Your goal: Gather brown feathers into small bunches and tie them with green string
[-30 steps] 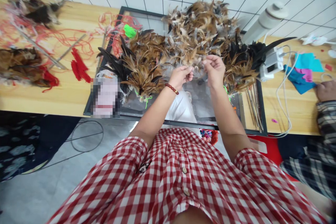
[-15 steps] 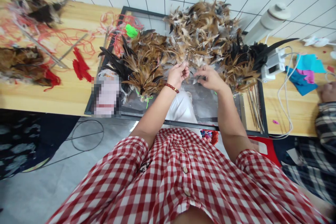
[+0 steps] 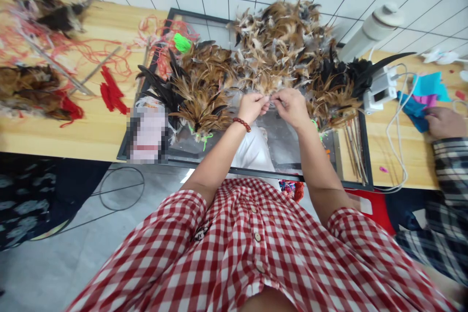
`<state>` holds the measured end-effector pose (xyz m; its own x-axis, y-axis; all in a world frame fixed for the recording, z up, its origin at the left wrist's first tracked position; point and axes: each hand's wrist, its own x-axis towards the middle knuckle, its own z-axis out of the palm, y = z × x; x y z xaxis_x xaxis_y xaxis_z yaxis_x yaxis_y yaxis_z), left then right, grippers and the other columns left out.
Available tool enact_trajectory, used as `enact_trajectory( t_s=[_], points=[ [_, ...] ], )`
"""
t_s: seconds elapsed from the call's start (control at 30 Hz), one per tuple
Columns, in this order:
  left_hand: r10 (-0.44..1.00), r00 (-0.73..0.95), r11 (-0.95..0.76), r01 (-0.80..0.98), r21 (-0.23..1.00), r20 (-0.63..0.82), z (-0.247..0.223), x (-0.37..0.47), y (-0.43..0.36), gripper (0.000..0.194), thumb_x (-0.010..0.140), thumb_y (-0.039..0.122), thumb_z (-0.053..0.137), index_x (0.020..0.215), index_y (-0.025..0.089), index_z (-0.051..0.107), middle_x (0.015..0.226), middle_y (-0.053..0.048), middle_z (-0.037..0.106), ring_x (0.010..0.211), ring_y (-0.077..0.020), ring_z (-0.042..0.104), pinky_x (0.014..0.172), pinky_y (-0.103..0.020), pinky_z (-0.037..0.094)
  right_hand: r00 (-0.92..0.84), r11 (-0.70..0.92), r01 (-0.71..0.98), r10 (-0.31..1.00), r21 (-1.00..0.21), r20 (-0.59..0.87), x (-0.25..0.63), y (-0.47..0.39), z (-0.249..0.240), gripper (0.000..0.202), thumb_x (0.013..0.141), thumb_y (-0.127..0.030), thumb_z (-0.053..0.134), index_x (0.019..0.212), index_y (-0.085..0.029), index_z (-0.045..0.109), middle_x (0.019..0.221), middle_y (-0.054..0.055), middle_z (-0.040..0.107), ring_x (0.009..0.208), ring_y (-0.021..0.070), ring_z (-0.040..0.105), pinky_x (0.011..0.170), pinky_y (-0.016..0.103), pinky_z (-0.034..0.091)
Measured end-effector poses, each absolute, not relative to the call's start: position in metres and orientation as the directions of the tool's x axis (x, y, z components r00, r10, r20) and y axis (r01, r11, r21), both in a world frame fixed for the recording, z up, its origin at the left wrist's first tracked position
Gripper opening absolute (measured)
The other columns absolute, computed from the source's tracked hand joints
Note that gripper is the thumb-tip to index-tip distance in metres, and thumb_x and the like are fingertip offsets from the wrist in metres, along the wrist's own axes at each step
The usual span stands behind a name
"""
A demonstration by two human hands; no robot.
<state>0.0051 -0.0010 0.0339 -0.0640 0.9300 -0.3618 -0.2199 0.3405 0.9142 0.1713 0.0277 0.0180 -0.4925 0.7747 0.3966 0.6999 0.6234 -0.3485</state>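
My left hand [image 3: 255, 107], with a beaded bracelet at its wrist, is closed in a pinch. My right hand [image 3: 291, 106] is pinched as well, its fingertips close to those of the left. What lies between the fingertips is too small to make out. Just beyond both hands is a large heap of brown and white feathers [image 3: 281, 44]. Bundles of brown feathers [image 3: 204, 92] lie to the left, with bright green ties at their lower ends. Brown and black feathers [image 3: 332, 102] lie to the right. All rest on a black-framed glass panel [image 3: 270, 174].
A blurred pale object [image 3: 148, 134] lies at the panel's left corner. Red yarn [image 3: 111, 92] and sticks are farther left. A white cylinder [image 3: 373, 31], power adapter [image 3: 380, 90] and cables stand right. Another person's hand [image 3: 448, 123] touches blue cloth [image 3: 415, 111].
My right hand has moved left and my fingertips have come together; its fingers have closed into a pinch. The other person's hand has moved left onto the blue cloth.
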Motion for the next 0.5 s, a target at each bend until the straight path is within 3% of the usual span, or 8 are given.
enact_trajectory(
  t_s=[0.13, 0.23, 0.3, 0.37, 0.43, 0.5],
  points=[
    [0.944, -0.036, 0.324, -0.083, 0.942, -0.328, 0.031, 0.005, -0.002, 0.038, 0.093, 0.003, 0.063, 0.057, 0.014, 0.061, 0.051, 0.004, 0.06, 0.043, -0.0045, 0.054, 0.047, -0.018, 0.043, -0.488, 0.584, 0.722, 0.81, -0.369, 0.325, 0.168, 0.026, 0.022, 0.023, 0.097, -0.031, 0.056, 0.095, -0.022, 0.076, 0.097, 0.012, 0.079, 0.1, 0.0312, 0.071, 0.094, 0.049, 0.052],
    [0.955, -0.086, 0.277, -0.075, 0.958, -0.283, 0.027, 0.003, 0.001, 0.041, 0.093, 0.003, 0.062, 0.054, 0.015, 0.057, 0.048, 0.005, 0.056, 0.041, -0.0037, 0.05, 0.045, -0.017, 0.04, -0.343, 0.486, 0.65, 0.874, -0.584, 0.345, 0.174, 0.028, 0.029, 0.016, 0.093, -0.034, 0.063, 0.088, -0.025, 0.076, 0.093, 0.009, 0.078, 0.098, 0.0287, 0.072, 0.095, 0.048, 0.056],
    [0.95, -0.132, 0.261, -0.153, 0.953, -0.282, 0.026, 0.001, 0.003, 0.041, 0.094, 0.005, 0.061, 0.055, 0.016, 0.057, 0.048, 0.005, 0.056, 0.042, -0.0034, 0.049, 0.046, -0.016, 0.039, -0.123, 0.353, 0.499, 0.933, -0.791, 0.338, 0.184, 0.028, 0.032, 0.014, 0.088, -0.038, 0.069, 0.085, -0.025, 0.075, 0.086, 0.005, 0.077, 0.088, 0.0247, 0.073, 0.087, 0.045, 0.059],
    [0.941, -0.152, 0.261, -0.244, 0.934, -0.303, 0.026, -0.001, 0.006, 0.039, 0.095, 0.007, 0.06, 0.058, 0.016, 0.057, 0.049, 0.005, 0.056, 0.044, -0.0033, 0.05, 0.047, -0.015, 0.04, 0.028, 0.184, 0.244, 0.98, -0.952, 0.196, 0.196, 0.026, 0.034, 0.021, 0.083, -0.044, 0.077, 0.086, -0.024, 0.072, 0.079, 0.002, 0.074, 0.076, 0.0197, 0.071, 0.075, 0.039, 0.062],
    [0.932, -0.156, 0.263, -0.325, 0.908, -0.326, 0.028, -0.003, 0.007, 0.035, 0.096, 0.008, 0.061, 0.062, 0.015, 0.06, 0.051, 0.005, 0.057, 0.045, -0.0034, 0.051, 0.049, -0.015, 0.04, 0.007, -0.006, 0.015, 1.0, -1.0, -0.005, 0.207, 0.019, 0.037, 0.03, 0.078, -0.051, 0.082, 0.088, -0.024, 0.071, 0.079, 0.001, 0.075, 0.074, 0.0169, 0.072, 0.069, 0.033, 0.063],
    [0.926, -0.148, 0.27, -0.385, 0.883, -0.348, 0.03, -0.003, 0.007, 0.03, 0.096, 0.009, 0.063, 0.067, 0.015, 0.062, 0.052, 0.006, 0.058, 0.045, -0.0036, 0.052, 0.049, -0.016, 0.041, -0.06, -0.164, -0.094, 0.985, -0.982, -0.159, 0.214, 0.01, 0.04, 0.036, 0.08, -0.057, 0.081, 0.091, -0.024, 0.071, 0.087, 0.004, 0.079, 0.081, 0.0175, 0.076, 0.072, 0.033, 0.066]
  ],
)
